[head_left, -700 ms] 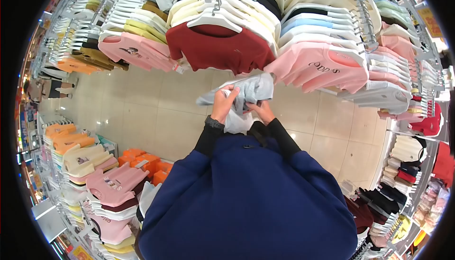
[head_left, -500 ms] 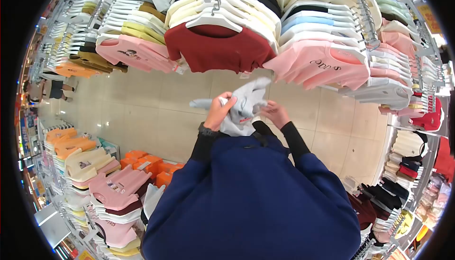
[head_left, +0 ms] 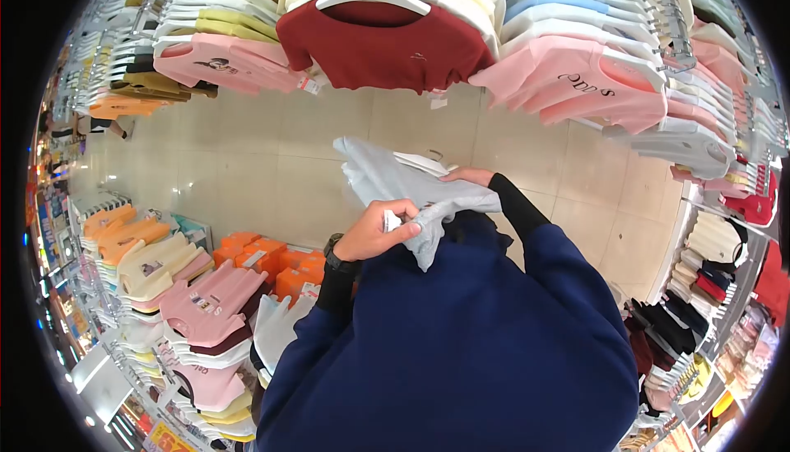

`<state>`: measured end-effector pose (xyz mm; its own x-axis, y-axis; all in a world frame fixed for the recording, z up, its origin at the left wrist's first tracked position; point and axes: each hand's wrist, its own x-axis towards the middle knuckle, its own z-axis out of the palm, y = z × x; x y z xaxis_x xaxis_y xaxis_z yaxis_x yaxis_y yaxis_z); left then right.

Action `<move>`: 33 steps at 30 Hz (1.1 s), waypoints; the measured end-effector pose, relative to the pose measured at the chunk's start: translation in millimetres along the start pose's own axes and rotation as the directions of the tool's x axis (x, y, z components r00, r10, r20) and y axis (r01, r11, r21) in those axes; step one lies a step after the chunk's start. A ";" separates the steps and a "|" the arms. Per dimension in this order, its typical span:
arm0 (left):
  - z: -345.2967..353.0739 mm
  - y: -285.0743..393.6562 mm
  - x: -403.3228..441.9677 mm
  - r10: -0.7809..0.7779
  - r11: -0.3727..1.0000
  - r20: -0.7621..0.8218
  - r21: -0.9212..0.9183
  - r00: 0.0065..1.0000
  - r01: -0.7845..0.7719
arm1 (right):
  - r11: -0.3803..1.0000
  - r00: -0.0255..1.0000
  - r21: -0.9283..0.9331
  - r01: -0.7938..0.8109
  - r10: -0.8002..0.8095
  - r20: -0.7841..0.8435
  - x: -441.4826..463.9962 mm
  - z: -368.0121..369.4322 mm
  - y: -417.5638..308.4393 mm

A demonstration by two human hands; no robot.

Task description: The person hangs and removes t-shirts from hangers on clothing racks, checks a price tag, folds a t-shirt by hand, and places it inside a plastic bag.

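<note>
A light grey garment (head_left: pixel 395 184) is spread between my two hands in front of my body. My left hand (head_left: pixel 374 230), with a dark watch at the wrist, pinches its near part, and a small white tag shows by the fingers. At the far right edge of the cloth, my right hand (head_left: pixel 471 176) is closed on the garment, its fingers partly hidden. A white hanger (head_left: pixel 421 162) with a metal hook lies along the garment's far side, beside my right hand.
Ahead hang a dark red top (head_left: pixel 387 44), a pink top with lettering (head_left: pixel 584 81) and another pink top (head_left: pixel 222 63). Orange boxes (head_left: pixel 263 256) stand at the left on the tiled floor (head_left: pixel 304 135). More clothes racks line both sides. Part of another person's legs shows far left.
The bunched grey garment is now spread wider, and a white hanger shows beside it. My left hand has moved down and left; my right hand has moved slightly up and now grips the cloth.
</note>
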<state>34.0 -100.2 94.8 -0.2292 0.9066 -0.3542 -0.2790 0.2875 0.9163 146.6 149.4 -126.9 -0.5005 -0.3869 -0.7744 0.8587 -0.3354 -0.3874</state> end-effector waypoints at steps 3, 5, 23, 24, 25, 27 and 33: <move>-1.6 -1.8 -1.7 0.011 1.000 -0.115 -0.019 0.993 -0.014 | 0.979 0.995 -0.193 0.066 -0.079 -0.059 14.2 -2.9 0.5; -6.3 -6.5 -4.8 0.024 0.999 -0.206 -0.042 0.978 -0.033 | 0.825 0.863 -0.461 0.328 -0.460 -0.208 11.3 2.9 5.2; -173.9 -26.2 -23.5 0.243 0.947 -0.769 0.055 0.591 -0.316 | -0.089 0.170 -0.977 0.193 -0.978 0.122 -143.8 101.3 -227.3; -186.3 -23.4 -13.9 0.294 0.930 -0.776 0.099 0.558 -0.353 | -0.119 0.148 -0.980 0.159 -0.979 0.143 -142.6 104.2 -239.2; -197.3 -14.6 -4.2 0.349 0.912 -0.773 0.150 0.530 -0.382 | -0.097 0.175 -0.990 0.106 -0.978 0.115 -140.0 105.6 -250.9; -215.3 7.5 13.2 0.454 0.870 -0.751 0.255 0.480 -0.423 | -0.103 0.222 -0.994 0.041 -0.969 0.110 -132.3 107.3 -269.9; -230.6 69.3 57.6 0.716 0.669 -0.491 0.686 0.497 -0.286 | -0.122 0.206 -0.992 0.025 -0.971 0.124 -102.9 106.8 -288.0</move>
<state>-213.6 -99.3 94.7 -0.7712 0.5045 0.3883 0.5187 0.1444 0.8426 -61.0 194.1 117.8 -0.9504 0.1388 0.2785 -0.0081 0.8836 -0.4682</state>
